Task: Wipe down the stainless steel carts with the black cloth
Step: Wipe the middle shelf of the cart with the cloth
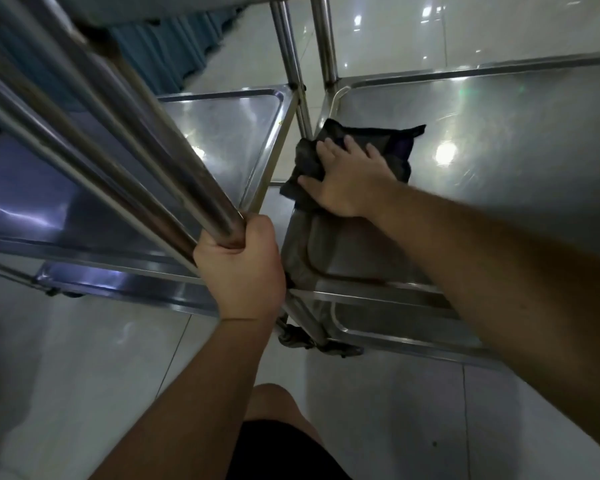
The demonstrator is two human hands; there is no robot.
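Centre frame, the right hand [349,178] is pressing flat, released fingers on the black cloth [354,157] at the right cart's shelf [499,161] corner; left hand [241,268] is clenching a cart post [125,133]. Steady, overlapping strokes would serve best.

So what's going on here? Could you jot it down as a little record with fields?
left hand: left hand grips a shiny steel upright pole
right hand: right hand presses flat on the crumpled black cloth
cloth location: near the left edge of the right stainless steel cart shelf
neighbour: second steel cart shelf to its left
floor: pale glossy tiles
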